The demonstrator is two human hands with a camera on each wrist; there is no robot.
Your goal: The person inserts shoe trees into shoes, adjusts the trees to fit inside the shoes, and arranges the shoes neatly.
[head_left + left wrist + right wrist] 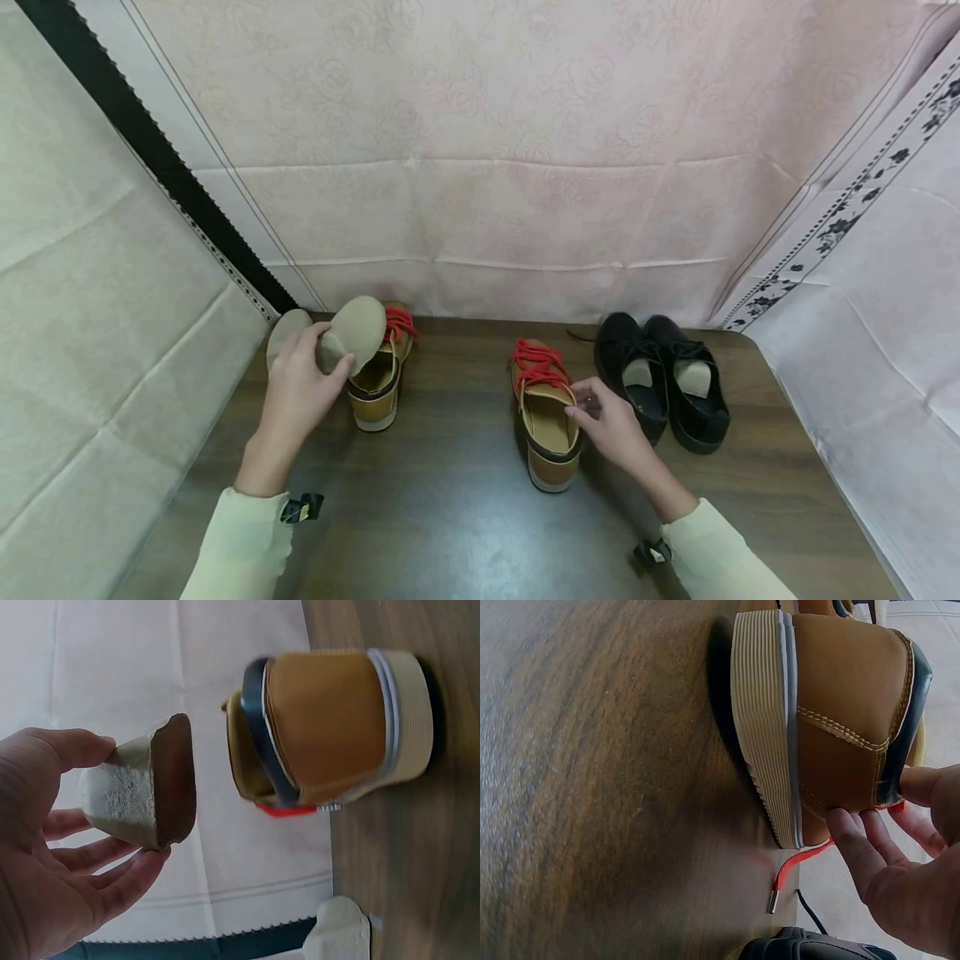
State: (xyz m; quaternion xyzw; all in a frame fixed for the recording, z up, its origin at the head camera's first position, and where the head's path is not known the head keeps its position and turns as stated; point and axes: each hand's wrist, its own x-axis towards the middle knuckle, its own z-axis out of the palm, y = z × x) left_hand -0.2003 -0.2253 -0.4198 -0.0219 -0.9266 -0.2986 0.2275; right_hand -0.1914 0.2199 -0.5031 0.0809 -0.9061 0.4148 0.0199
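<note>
My left hand (296, 396) pinches a pale grey moulded-pulp shoe insert (360, 327) between thumb and fingers. In the left wrist view that insert (124, 791) hangs just apart from the opening of a tan shoe (322, 720) with red laces. A second pale insert (282, 332) lies left of this shoe, partly hidden by the hand. The other tan shoe (553, 471) stands upright nearer the middle, its inside visible. On its right side my right hand (613, 425) grips the collar; in the right wrist view the thumb is at the rim and the fingers lie against the outside.
Two black lace-up shoes (701, 425) stand side by side at the right, with pale pieces inside. All the shoes are on a dark wooden tabletop (450, 517). Patterned cloth (487, 208) hangs behind it, with more cloth on both sides.
</note>
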